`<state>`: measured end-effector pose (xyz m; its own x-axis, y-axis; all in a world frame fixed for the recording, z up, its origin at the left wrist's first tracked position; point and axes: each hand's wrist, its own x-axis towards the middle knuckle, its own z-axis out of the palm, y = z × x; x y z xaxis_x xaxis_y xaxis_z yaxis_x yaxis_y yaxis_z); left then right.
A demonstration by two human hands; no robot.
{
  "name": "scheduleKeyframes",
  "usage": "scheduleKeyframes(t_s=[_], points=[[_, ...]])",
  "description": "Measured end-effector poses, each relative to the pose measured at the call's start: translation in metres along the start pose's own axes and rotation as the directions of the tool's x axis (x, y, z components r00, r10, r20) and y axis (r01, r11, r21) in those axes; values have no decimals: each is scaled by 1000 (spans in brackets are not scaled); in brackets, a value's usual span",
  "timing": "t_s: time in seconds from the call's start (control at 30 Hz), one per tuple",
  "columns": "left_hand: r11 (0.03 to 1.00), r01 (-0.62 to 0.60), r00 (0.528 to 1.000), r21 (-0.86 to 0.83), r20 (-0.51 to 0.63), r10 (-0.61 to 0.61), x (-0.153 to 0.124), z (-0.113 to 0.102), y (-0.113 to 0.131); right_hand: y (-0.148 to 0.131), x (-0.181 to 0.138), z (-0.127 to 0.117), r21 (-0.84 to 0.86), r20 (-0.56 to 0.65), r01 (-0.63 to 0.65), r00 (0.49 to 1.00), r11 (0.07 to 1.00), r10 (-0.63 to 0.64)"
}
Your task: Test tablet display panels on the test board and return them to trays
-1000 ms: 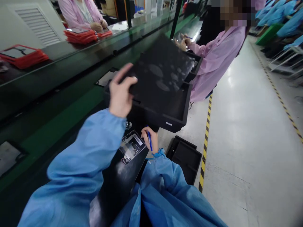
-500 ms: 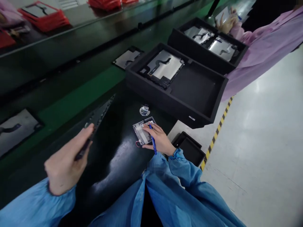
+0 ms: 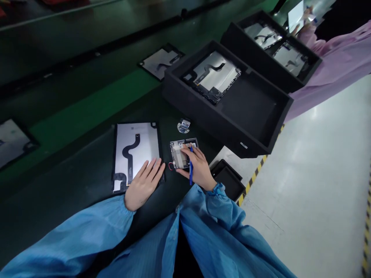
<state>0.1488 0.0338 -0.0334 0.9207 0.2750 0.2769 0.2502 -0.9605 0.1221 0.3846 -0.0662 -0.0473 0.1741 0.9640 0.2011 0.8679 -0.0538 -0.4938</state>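
Observation:
My left hand (image 3: 145, 184) rests flat, fingers stretched, on the lower right part of a tablet display panel (image 3: 149, 144). The panel lies silver back up on the dark table, with a black ribbon cable (image 3: 126, 151) curving along it. To its right, my right hand (image 3: 198, 166) keeps a blue pen (image 3: 191, 170) in its grip. Thumb and fingers of that hand also reach over a small circuit board (image 3: 180, 157), covering part of it. A thin red wire loop (image 3: 171, 166) sticks out at the board's lower left. Beyond the board sits a shiny metal piece (image 3: 183, 126).
A black tray (image 3: 199, 102) with one panel stands beyond my right hand. Behind it is another tray (image 3: 232, 36) holding two panels, beside a co-worker in a pink sleeve (image 3: 333, 73). Other panels lie far back (image 3: 159, 61) and far left (image 3: 14, 143). Lower trays (image 3: 228, 181) stand at right.
My left hand has brought the tilted panel rightwards and laid it flat beside the circuit board; its fingers have opened onto it. My right hand stays at the board with the pen. The view has shifted.

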Motion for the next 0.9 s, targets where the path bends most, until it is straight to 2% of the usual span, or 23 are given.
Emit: scheduleKeyframes(t_s=[0.1, 0.2, 0.3, 0.37, 0.4, 0.47, 0.57, 0.63, 0.7, 0.8, 0.9], points=[[997, 53, 999, -61, 8, -52, 8, 5, 6, 0, -8, -3, 13, -13, 12, 1000, 1000, -12], [966, 129, 991, -224, 1, -132, 14, -5, 7, -5, -11, -13, 144, -75, -4, 997, 990, 15], [910, 226, 960, -347, -79, -268, 8, -20, -15, -17, -11, -27, 363, -179, -124, 963, 924, 200], [897, 328, 913, -295, -147, -382, -2, -24, -41, -31, -6, -30, 505, -190, -165, 936, 847, 296], [893, 373, 898, -250, -143, -416, -8, -23, -55, -39, -1, -29, 566, -164, -168, 936, 807, 310], [896, 404, 907, -184, -45, -418, -18, -17, -77, -59, 11, -22, 655, -62, -169, 959, 737, 275], [909, 386, 922, -157, 84, -377, -26, -5, -86, -88, 31, -2, 709, 126, -213, 976, 673, 176], [902, 408, 913, -143, 84, -400, -26, 0, -79, -101, 43, 14, 699, 193, -255, 967, 668, 167], [891, 433, 901, -133, 75, -427, -24, 1, -70, -109, 49, 29, 665, 210, -288, 958, 689, 198], [882, 447, 895, -147, 75, -441, -22, -1, -63, -109, 50, 43, 596, 180, -287, 958, 750, 223], [877, 448, 894, -172, 85, -440, -23, -2, -65, -105, 45, 49, 509, 127, -229, 973, 830, 190]])
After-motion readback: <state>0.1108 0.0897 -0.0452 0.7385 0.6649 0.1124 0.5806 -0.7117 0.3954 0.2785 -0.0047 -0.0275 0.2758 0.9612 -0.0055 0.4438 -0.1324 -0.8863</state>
